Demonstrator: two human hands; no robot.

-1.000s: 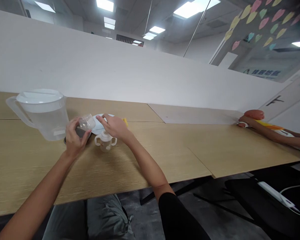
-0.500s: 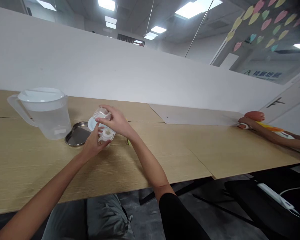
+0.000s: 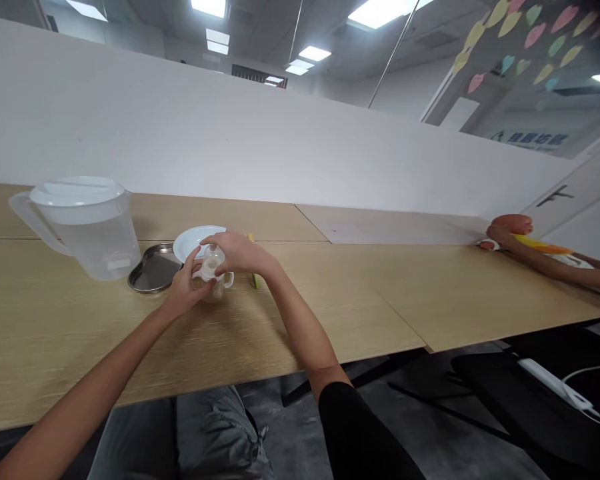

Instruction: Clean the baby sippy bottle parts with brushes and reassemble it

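A small two-handled baby bottle stands upright on the table in front of me. My left hand is closed around its left side near the collar. From above, my right hand grips a clear dome cap that sits over the bottle's top. Whether the cap is fully seated, I cannot tell. Just behind the hands lies a white plate, partly covered by them. A steel kidney dish rests left of my left hand.
A lidded clear pitcher with liquid stands at the left. Beside my right wrist lies a thin green-and-yellow item, partly hidden. At the far right, another person's arm reaches to a baby doll. A white wall backs the table.
The clear cap passed from my left hand to my right and came down onto the bottle. My left hand moved right, from over the kidney dish to the bottle.
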